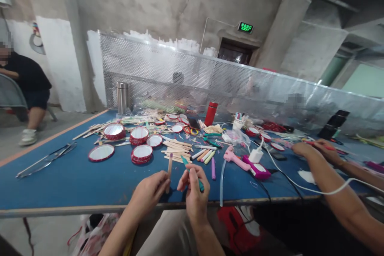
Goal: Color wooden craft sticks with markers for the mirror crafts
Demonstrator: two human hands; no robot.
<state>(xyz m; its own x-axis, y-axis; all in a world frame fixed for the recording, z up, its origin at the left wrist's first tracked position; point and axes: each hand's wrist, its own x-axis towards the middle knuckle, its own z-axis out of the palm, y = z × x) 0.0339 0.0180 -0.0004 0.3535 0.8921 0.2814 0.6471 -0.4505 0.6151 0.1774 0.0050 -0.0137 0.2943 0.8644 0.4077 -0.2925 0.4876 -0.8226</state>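
Note:
Near the front edge of the table, my left hand (153,188) is closed around a wooden craft stick (170,168) held upright, its top end coloured purple. Beside it my right hand (195,192) grips a teal marker (185,161), whose tip points up and to the left. Stick and marker are apart. Just beyond my hands lies a pile of plain craft sticks (177,148). To its right are several markers (204,155) in white, orange and green, with a purple marker (213,168) lying nearer to me.
Several red-rimmed round tins (141,154) stand left of the sticks. Long metal tongs (48,162) lie far left. A pink glue gun (237,159) and white cable (288,182) are on the right, near another person's arm (333,184). Bottles (211,114) stand behind.

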